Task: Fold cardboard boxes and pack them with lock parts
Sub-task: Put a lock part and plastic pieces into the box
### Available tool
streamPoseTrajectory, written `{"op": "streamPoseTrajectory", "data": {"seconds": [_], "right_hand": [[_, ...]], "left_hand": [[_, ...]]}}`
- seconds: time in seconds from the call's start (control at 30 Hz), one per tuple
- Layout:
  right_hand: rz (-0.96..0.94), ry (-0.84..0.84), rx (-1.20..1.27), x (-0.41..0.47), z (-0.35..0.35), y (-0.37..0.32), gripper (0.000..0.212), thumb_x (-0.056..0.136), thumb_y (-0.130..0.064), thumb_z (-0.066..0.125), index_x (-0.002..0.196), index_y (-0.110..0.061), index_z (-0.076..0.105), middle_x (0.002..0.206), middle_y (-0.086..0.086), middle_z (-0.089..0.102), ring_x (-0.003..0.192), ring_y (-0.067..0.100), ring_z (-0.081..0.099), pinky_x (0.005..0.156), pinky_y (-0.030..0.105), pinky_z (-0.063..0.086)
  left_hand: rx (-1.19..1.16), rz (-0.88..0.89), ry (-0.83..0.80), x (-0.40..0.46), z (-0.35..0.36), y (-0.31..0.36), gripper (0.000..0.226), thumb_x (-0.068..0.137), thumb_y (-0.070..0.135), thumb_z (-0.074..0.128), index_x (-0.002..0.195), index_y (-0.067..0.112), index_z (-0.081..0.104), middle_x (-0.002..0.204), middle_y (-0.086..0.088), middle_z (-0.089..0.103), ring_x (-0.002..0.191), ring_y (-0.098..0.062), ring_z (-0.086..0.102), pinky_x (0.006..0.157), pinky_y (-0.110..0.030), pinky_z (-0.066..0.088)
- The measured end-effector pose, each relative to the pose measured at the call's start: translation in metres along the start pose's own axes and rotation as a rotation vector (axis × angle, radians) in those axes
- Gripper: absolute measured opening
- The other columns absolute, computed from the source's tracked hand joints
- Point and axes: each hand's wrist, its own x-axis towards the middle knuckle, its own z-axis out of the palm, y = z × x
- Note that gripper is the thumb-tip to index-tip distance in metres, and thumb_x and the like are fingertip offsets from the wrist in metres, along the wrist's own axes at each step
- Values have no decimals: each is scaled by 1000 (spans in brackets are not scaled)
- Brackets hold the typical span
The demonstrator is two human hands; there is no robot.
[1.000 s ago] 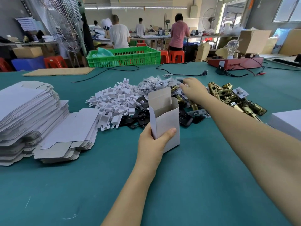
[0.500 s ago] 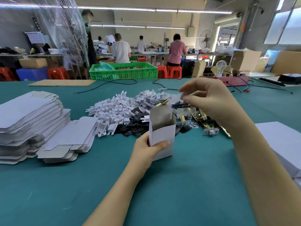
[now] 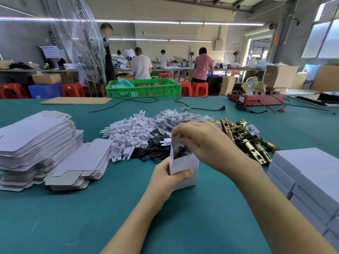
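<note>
White carton point(image 3: 185, 166) in left hand point(image 3: 167, 177) — bagged black part point(image 3: 181, 150) inside.

The right hand point(image 3: 203, 143) covers the mouth of the small white cardboard box point(image 3: 185, 169), so whatever its curled fingers pinch shows only as a dark blurred shape behind clear film — too unclear to name. The left hand point(image 3: 165, 178) hides the box's near-left corner. The stack of flat grey-white box blanks point(image 3: 34, 143) runs off the left edge, and the pile of closed white boxes point(image 3: 308, 173) off the right edge.
</note>
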Motion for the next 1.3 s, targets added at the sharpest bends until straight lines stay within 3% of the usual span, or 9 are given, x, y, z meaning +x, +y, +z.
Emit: {"op": "streamPoseTrajectory", "data": {"seconds": [0.17, 0.33, 0.47, 0.57, 0.67, 0.8, 0.97, 1.17, 1.3], "right_hand": [[142, 14, 220, -3, -3, 7, 30, 87, -2, 62, 114, -12, 58, 100, 3, 59, 88, 13, 57, 79, 22, 46], [187, -72, 78, -4, 1, 9, 25, 84, 3, 58, 107, -8, 61, 96, 2, 62, 83, 13, 54, 74, 19, 43], [189, 28, -19, -3, 5, 6, 17, 84, -3, 61, 98, -13, 64, 87, -2, 67, 86, 19, 55, 74, 36, 45], [184, -61, 63, -3, 4, 9, 14, 87, -10, 65, 99, -15, 67, 86, -5, 66, 85, 13, 50, 72, 28, 40], [130, -37, -82, -5, 3, 13, 14, 88, -17, 67, 100, -20, 75, 87, -8, 65, 86, 14, 39, 70, 19, 29], [57, 89, -256, -4, 6, 7, 8, 79, -9, 74, 82, -15, 79, 71, -3, 68, 76, 26, 48, 63, 33, 40], [102, -100, -65, -3, 10, 13, 18, 92, -22, 62, 107, -20, 71, 85, -12, 62, 88, 9, 35, 70, 19, 27], [160, 74, 30, -5, 4, 20, 4, 88, -15, 66, 86, -13, 69, 80, -5, 65, 82, 16, 48, 73, 18, 34], [281, 360, 145, -6, 15, 23, 6, 91, -14, 62, 90, -13, 68, 79, -6, 63, 74, 6, 53, 68, 9, 36]], "left_hand": [[-29, -13, 4, 1, 0, -2, 38, 64, 22, 78, 101, 25, 71, 96, 4, 76, 86, -8, 70, 68, -17, 52], [-14, -9, -3, 2, 0, -3, 38, 65, 23, 78, 103, 27, 71, 98, 6, 76, 87, -6, 69, 68, -15, 51], [-12, -17, 8, 4, -1, -6, 39, 65, 24, 78, 103, 28, 71, 99, 5, 76, 89, -9, 69, 69, -17, 51], [-7, -13, 0, 4, -1, -6, 37, 66, 24, 77, 102, 28, 70, 99, 5, 75, 89, -8, 69, 69, -17, 51], [1, -7, -8, 5, -1, -6, 37, 66, 24, 77, 102, 28, 70, 98, 6, 75, 88, -6, 68, 68, -15, 50], [5, -11, -7, 5, -2, -7, 36, 66, 25, 77, 101, 29, 71, 98, 6, 75, 88, -7, 69, 67, -15, 50], [3, 1, -13, 5, -3, -8, 33, 67, 23, 77, 99, 31, 72, 99, 4, 75, 90, -9, 69, 68, -16, 51], [10, 27, -51, 4, -2, -6, 32, 70, 28, 77, 99, 39, 73, 102, 7, 75, 92, -7, 69, 70, -17, 52], [14, 85, -22, 1, 0, 0, 53, 72, 66, 65, 115, 34, 65, 113, 15, 71, 104, -1, 65, 79, -14, 49]]}}
